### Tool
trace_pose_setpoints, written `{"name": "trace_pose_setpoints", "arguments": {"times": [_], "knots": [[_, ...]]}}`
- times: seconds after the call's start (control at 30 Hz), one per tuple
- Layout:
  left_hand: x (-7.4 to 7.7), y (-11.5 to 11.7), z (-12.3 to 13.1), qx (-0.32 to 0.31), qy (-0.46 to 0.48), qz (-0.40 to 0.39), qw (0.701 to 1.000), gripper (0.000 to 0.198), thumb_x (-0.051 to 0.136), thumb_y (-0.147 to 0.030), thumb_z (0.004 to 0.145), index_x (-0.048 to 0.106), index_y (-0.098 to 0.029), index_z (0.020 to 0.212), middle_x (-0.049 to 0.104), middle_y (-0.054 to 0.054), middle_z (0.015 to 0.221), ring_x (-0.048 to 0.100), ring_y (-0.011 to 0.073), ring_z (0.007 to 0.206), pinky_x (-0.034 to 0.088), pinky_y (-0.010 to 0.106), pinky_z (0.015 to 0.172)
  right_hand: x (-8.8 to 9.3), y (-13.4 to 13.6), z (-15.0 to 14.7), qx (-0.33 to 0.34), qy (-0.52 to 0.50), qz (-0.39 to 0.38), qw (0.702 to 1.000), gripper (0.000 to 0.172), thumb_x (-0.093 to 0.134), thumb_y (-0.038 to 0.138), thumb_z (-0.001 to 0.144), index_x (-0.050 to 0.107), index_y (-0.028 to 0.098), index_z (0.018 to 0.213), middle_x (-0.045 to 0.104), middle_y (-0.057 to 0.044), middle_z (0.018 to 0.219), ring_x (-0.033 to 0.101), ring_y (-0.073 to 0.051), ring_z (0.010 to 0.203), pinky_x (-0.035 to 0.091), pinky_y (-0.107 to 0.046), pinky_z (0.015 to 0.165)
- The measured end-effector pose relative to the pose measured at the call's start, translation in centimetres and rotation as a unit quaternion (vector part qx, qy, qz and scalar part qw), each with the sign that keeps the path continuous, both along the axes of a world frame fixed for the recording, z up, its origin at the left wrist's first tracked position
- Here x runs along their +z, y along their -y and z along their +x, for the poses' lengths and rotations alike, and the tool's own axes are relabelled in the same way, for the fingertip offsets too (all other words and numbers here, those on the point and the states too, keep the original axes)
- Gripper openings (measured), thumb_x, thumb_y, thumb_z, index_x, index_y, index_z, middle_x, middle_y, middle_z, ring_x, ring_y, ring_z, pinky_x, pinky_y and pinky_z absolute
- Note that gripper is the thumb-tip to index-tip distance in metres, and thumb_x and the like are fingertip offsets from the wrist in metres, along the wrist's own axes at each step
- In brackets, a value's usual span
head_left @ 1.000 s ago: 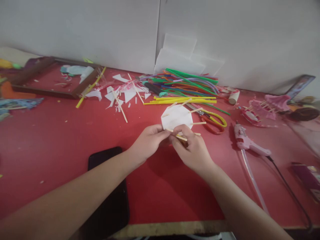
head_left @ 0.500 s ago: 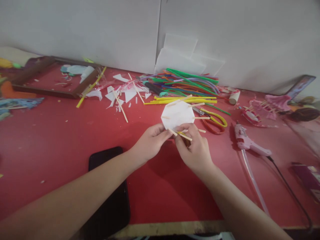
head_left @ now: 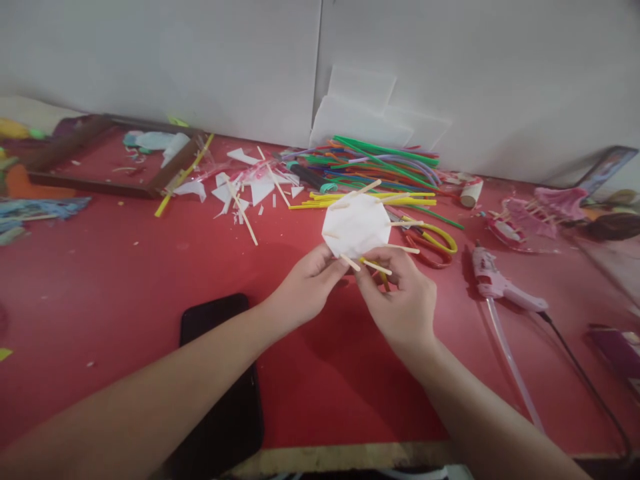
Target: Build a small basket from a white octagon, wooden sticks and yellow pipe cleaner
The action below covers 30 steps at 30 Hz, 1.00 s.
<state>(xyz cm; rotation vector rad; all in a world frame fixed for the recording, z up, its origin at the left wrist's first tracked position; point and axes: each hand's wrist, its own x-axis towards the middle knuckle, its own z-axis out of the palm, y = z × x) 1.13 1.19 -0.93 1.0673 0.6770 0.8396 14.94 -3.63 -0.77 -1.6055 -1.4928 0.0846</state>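
Observation:
Above the table I hold a white many-sided disc (head_left: 356,225), paper or foam, with several thin wooden sticks (head_left: 406,223) poking out around its rim. My left hand (head_left: 315,280) pinches its lower left edge, thumb close to one stick. The fingers of my right hand (head_left: 400,293) are closed at its lower right edge, around a stick and a yellow strand (head_left: 385,283) that looks like a pipe cleaner. Part of that strand is hidden by my fingers. Just behind the disc lie yellow pipe cleaners (head_left: 320,200) and scissors (head_left: 440,239) with yellow and red handles.
A pink glue gun (head_left: 495,277) with a clear stick and cord lies at right. A black phone (head_left: 225,393) rests under my left forearm. Farther back are multicoloured pipe cleaners (head_left: 385,160), white scraps (head_left: 260,190), a brown frame (head_left: 95,181) and pink pleated pieces (head_left: 533,217).
The disc has turned a little in my hands, its right-hand sticks shifting upward. My right hand has moved slightly to the right; both hands keep hold of the edge.

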Motion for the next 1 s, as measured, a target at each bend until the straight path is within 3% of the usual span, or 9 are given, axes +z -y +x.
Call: {"name": "trace_pose_setpoints", "arguments": {"times": [0.17, 0.3, 0.4, 0.5, 0.6, 0.73, 1.0], "knots": [[-0.5, -0.1, 0.0, 0.003, -0.036, 0.067, 0.997, 0.029, 0.058, -0.034, 0.093, 0.061, -0.017, 0.116, 0.066, 0.011, 0.125, 0.063, 0.0228, 0.108, 0.049, 0.038, 0.094, -0.5, -0.3, 0.1, -0.032, -0.040, 0.015, 0.999, 0.017, 0.075, 0.036, 0.078, 0.067, 0.022, 0.082, 0.074, 0.001, 0.075, 0.067, -0.013, 0.060, 0.050, -0.024, 0.057], [-0.7, -0.2, -0.1, 0.017, -0.084, 0.115, 0.990, 0.032, 0.051, -0.032, 0.096, 0.058, -0.015, 0.121, 0.067, 0.012, 0.114, 0.062, 0.0220, 0.097, 0.048, 0.039, 0.088, -0.5, -0.5, 0.2, -0.003, -0.151, -0.055, 0.987, 0.021, 0.074, 0.040, 0.079, 0.066, 0.021, 0.079, 0.072, -0.001, 0.075, 0.066, -0.013, 0.059, 0.049, -0.024, 0.053], [-0.8, -0.2, -0.1, 0.015, -0.071, 0.131, 0.989, 0.034, 0.048, -0.032, 0.097, 0.056, -0.016, 0.126, 0.065, 0.012, 0.121, 0.061, 0.0229, 0.104, 0.048, 0.038, 0.090, -0.2, -0.5, 0.1, 0.010, -0.202, -0.105, 0.974, 0.021, 0.073, 0.039, 0.079, 0.065, 0.020, 0.076, 0.070, 0.000, 0.070, 0.063, -0.013, 0.057, 0.049, -0.025, 0.053], [-1.0, -0.3, 0.0, 0.019, -0.073, 0.127, 0.989, 0.031, 0.052, -0.032, 0.095, 0.058, -0.016, 0.121, 0.065, 0.012, 0.124, 0.059, 0.0240, 0.111, 0.046, 0.039, 0.095, 0.0, -0.4, -0.1, 0.013, -0.208, -0.105, 0.972, 0.020, 0.072, 0.038, 0.080, 0.064, 0.020, 0.075, 0.070, 0.000, 0.070, 0.063, -0.012, 0.058, 0.049, -0.024, 0.054], [-1.0, -0.4, 0.0, 0.018, -0.069, 0.108, 0.992, 0.026, 0.057, -0.034, 0.093, 0.062, -0.015, 0.110, 0.068, 0.011, 0.117, 0.061, 0.0238, 0.106, 0.046, 0.039, 0.095, 0.0, -0.3, -0.3, 0.002, -0.179, -0.073, 0.981, 0.020, 0.070, 0.038, 0.082, 0.061, 0.020, 0.078, 0.069, 0.001, 0.069, 0.060, -0.011, 0.053, 0.045, -0.022, 0.048], [-0.7, -0.3, 0.1, 0.014, -0.032, 0.071, 0.997, 0.022, 0.058, -0.036, 0.092, 0.065, -0.016, 0.096, 0.071, 0.010, 0.111, 0.063, 0.0228, 0.103, 0.047, 0.039, 0.094, -0.2, -0.2, -0.3, -0.015, -0.060, -0.026, 0.998, 0.015, 0.068, 0.033, 0.083, 0.060, 0.021, 0.082, 0.067, 0.004, 0.067, 0.052, -0.008, 0.047, 0.042, -0.022, 0.048], [0.2, -0.1, 0.2, 0.030, -0.020, -0.009, 0.999, 0.021, 0.059, -0.030, 0.091, 0.070, -0.017, 0.105, 0.072, 0.009, 0.122, 0.065, 0.0239, 0.113, 0.049, 0.039, 0.096, 0.1, -0.3, 0.4, 0.003, 0.087, 0.070, 0.994, 0.005, 0.069, 0.018, 0.084, 0.068, 0.021, 0.088, 0.068, 0.003, 0.071, 0.056, -0.010, 0.057, 0.044, -0.023, 0.056]]}}
